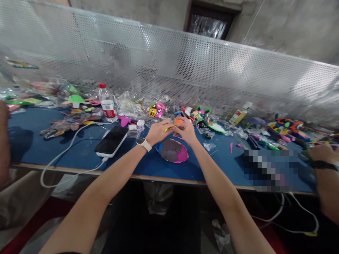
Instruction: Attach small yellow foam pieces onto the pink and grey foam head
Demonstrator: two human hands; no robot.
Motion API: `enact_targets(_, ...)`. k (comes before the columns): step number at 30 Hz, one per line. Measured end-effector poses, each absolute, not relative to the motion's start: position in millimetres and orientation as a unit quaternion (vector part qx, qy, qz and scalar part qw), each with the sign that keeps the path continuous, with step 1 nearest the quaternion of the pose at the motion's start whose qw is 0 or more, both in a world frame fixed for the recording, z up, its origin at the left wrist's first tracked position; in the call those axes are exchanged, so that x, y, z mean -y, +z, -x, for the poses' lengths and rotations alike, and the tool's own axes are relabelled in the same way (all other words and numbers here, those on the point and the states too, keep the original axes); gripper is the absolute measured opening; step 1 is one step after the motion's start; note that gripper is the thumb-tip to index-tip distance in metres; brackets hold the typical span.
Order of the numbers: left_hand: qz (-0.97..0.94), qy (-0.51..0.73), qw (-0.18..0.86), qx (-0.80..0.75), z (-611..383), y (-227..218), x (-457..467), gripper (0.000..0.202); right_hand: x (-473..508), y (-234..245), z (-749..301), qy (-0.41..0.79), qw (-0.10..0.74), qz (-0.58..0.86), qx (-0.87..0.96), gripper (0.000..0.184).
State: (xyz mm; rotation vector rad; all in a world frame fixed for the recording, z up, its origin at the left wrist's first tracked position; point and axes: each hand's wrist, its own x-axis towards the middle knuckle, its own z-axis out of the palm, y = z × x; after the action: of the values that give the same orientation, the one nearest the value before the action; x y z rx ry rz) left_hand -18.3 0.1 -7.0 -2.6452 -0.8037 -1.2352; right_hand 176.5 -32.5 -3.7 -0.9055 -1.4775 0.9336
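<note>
The left hand (159,131) has its fingertips closed on a small yellow piece (166,130); just beside it, the right hand (186,130) grips a small orange piece (179,121). Below both hands, near the front edge of the blue tabletop (148,168), lies a rounded grey-and-magenta clay-like slab (170,150). Left of it rests a thick white device with a glossy black top (111,139), a white cable (105,159) plugged in. Toward the back edge are a red-capped clear plastic bottle (107,106) and a pink-and-yellow animal-faced figure (157,110). Near the right edge is a co-worker's black-banded hand (321,154).
</note>
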Motion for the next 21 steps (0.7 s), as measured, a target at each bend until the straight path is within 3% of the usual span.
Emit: enact_targets(21,0.852,-0.451,0.032,0.263,19.5,-6.8,-2.9,0.024,28.7,-7.1,-181.8,0.438,0.549,0.385,0.599,0.062)
